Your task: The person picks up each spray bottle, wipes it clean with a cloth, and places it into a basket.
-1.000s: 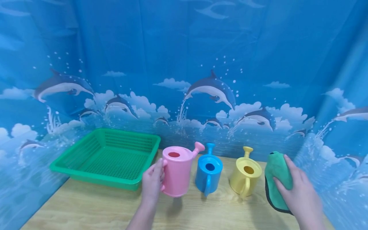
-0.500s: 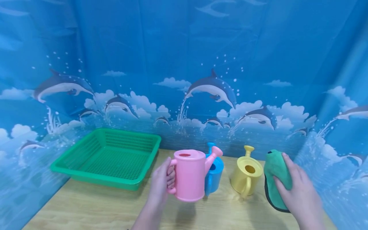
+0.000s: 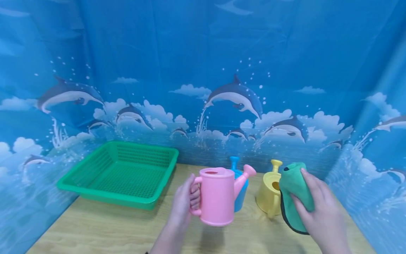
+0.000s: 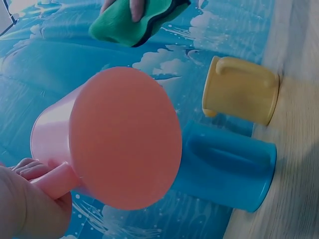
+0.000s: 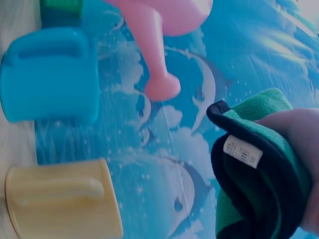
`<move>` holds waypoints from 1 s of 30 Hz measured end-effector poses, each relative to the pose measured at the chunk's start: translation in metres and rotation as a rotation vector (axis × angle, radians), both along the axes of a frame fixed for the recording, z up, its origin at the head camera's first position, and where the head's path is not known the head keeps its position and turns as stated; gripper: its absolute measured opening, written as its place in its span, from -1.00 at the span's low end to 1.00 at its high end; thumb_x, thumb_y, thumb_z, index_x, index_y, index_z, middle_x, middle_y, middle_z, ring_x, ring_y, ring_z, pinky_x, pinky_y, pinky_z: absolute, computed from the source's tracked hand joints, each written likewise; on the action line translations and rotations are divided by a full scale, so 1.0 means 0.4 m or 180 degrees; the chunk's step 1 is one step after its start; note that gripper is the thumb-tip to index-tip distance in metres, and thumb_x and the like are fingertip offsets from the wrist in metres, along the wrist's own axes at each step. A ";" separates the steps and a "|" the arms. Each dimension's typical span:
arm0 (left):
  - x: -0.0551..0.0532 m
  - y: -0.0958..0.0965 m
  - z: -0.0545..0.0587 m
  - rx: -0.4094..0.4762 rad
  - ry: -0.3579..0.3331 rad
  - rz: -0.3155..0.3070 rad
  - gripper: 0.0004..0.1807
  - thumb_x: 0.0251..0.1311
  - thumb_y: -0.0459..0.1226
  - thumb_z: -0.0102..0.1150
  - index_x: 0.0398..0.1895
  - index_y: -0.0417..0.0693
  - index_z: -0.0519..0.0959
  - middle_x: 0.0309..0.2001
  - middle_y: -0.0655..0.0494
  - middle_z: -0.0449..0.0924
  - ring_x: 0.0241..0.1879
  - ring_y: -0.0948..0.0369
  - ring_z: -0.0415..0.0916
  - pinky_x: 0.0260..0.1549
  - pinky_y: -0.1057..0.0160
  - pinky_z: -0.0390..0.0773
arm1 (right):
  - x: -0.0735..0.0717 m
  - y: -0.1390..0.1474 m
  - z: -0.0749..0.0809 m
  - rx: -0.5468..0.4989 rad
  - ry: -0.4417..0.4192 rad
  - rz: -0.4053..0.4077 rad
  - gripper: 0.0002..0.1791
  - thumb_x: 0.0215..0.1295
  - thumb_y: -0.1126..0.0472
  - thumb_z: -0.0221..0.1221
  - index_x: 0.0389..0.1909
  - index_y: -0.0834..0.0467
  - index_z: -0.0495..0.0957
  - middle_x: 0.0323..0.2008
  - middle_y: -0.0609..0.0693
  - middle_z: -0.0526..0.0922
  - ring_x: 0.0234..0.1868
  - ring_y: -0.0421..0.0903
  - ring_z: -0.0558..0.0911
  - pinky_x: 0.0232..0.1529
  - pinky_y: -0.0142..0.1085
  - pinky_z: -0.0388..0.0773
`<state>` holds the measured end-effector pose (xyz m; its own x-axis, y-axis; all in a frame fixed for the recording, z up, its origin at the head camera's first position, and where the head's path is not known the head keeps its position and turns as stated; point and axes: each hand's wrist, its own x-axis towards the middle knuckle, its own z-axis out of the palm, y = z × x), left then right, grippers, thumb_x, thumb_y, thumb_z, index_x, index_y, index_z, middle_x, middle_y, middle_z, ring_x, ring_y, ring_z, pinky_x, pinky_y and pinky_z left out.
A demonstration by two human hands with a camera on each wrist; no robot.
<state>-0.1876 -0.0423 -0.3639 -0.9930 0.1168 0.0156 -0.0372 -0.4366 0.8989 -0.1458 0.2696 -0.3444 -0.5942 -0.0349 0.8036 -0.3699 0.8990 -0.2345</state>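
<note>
A pink watering can is held up off the table by its handle, with the fingers of my left hand curled round it; its spout points right. In the left wrist view the flat bottom of the pink can faces the camera. My right hand grips a folded green cloth with dark edging, raised at the right. Behind the pink can stands a blue watering can, partly hidden by it. A yellow watering can stands right of the blue one, partly covered by the cloth in the head view.
A green plastic basket with mesh sides sits at the table's left rear. The pale wooden table meets a blue dolphin-print sheet, which hangs behind it and on both sides.
My left hand has carried the pink can rightward, in front of the blue one. The right hand with the cloth has shifted left, overlapping the yellow can in the head view.
</note>
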 end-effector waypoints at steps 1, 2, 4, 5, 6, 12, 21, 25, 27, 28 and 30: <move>0.001 0.002 -0.001 -0.0010 0.0007 -0.0012 -0.48 0.44 -0.02 -0.16 -0.73 0.06 0.10 -0.78 0.31 0.04 -0.78 0.40 -0.01 -0.74 0.48 0.00 | -0.001 -0.008 0.000 -0.0001 0.0054 0.0068 -0.31 0.36 -0.26 -0.02 0.37 0.05 0.32 0.08 0.35 0.49 -0.02 0.36 0.49 -0.19 0.19 0.43; 0.002 0.005 -0.002 -0.0013 0.0010 -0.0026 -0.48 0.44 -0.02 -0.16 -0.73 0.06 0.10 -0.78 0.31 0.04 -0.78 0.40 -0.01 -0.74 0.48 0.01 | 0.000 -0.018 0.000 0.0019 0.0108 0.0106 -0.25 0.34 -0.34 -0.13 0.36 0.06 0.34 0.07 0.33 0.50 -0.03 0.35 0.50 -0.21 0.17 0.44; 0.004 0.010 -0.004 -0.0026 0.0021 -0.0061 -0.48 0.45 -0.02 -0.17 -0.73 0.06 0.11 -0.78 0.31 0.05 -0.78 0.40 0.00 -0.74 0.49 0.02 | 0.004 -0.040 -0.002 0.0075 0.0221 0.0166 -0.21 0.33 -0.39 -0.20 0.33 0.08 0.37 0.06 0.30 0.53 -0.05 0.32 0.53 -0.20 0.09 0.45; 0.006 0.012 -0.005 -0.0033 0.0026 -0.0080 -0.48 0.45 -0.02 -0.17 -0.73 0.06 0.11 -0.77 0.31 0.05 -0.78 0.40 0.00 -0.74 0.49 0.03 | 0.006 -0.051 -0.003 0.0096 0.0271 0.0204 -0.23 0.34 -0.38 -0.20 0.32 0.09 0.39 0.05 0.28 0.54 -0.06 0.31 0.55 -0.20 0.06 0.45; 0.008 0.014 -0.005 -0.0039 0.0029 -0.0099 -0.48 0.45 -0.02 -0.17 -0.73 0.06 0.12 -0.77 0.32 0.06 -0.77 0.40 0.00 -0.74 0.49 0.03 | 0.009 -0.063 -0.006 0.0114 0.0324 0.0245 -0.24 0.35 -0.36 -0.19 0.30 0.10 0.40 0.04 0.27 0.55 -0.08 0.30 0.56 -0.10 -0.04 0.47; 0.018 0.025 -0.001 -0.0125 -0.0011 -0.0068 -0.48 0.42 0.00 -0.12 -0.73 0.05 0.14 -0.77 0.31 0.07 -0.76 0.40 0.01 -0.73 0.50 0.04 | 0.024 -0.133 -0.023 0.0235 0.0480 0.0517 -0.32 0.41 -0.29 -0.16 0.24 0.13 0.46 0.07 0.22 0.56 -0.04 0.20 0.56 0.26 -0.64 0.15; 0.041 0.048 0.000 -0.0218 0.0032 0.0086 -0.47 0.36 0.10 -0.04 -0.68 0.02 0.20 -0.76 0.28 0.11 -0.76 0.38 0.02 -0.72 0.50 0.07 | 0.030 -0.211 -0.037 0.0632 0.0863 0.1024 -0.48 0.47 -0.15 -0.16 0.09 0.10 0.56 0.09 0.21 0.55 0.02 0.08 0.51 0.31 -0.51 0.18; 0.049 0.056 0.002 -0.0312 0.0040 0.0236 -0.47 0.34 0.11 -0.02 -0.69 0.01 0.23 -0.75 0.26 0.14 -0.74 0.36 0.03 -0.71 0.49 0.08 | 0.035 -0.232 -0.043 0.0801 0.0859 0.0969 -0.49 0.47 -0.17 -0.20 0.05 0.02 0.60 0.09 0.22 0.56 0.00 0.12 0.53 0.02 -0.19 0.51; 0.053 0.060 0.004 -0.0358 0.0045 0.0285 -0.47 0.33 0.11 -0.01 -0.69 0.00 0.25 -0.75 0.25 0.16 -0.74 0.36 0.04 -0.71 0.49 0.09 | 0.037 -0.241 -0.047 0.0861 0.0841 0.0902 -0.49 0.48 -0.18 -0.22 0.05 -0.02 0.60 0.09 0.22 0.56 -0.01 0.15 0.53 -0.20 -0.03 0.58; 0.055 0.063 0.005 -0.0385 0.0053 0.0309 -0.47 0.33 0.11 0.00 -0.69 0.01 0.26 -0.75 0.25 0.16 -0.74 0.36 0.04 -0.70 0.50 0.10 | 0.038 -0.245 -0.049 0.0879 0.0843 0.0875 -0.49 0.47 -0.19 -0.22 0.05 -0.04 0.60 0.09 0.23 0.55 -0.02 0.17 0.53 -0.27 0.03 0.59; 0.060 0.070 0.006 -0.0435 0.0078 0.0354 -0.48 0.33 0.09 0.01 -0.69 -0.01 0.28 -0.76 0.24 0.16 -0.75 0.36 0.04 -0.71 0.49 0.11 | 0.037 -0.254 -0.053 0.0889 0.0868 0.0818 -0.50 0.46 -0.19 -0.22 0.07 -0.06 0.59 0.09 0.26 0.55 -0.04 0.20 0.53 -0.31 0.09 0.60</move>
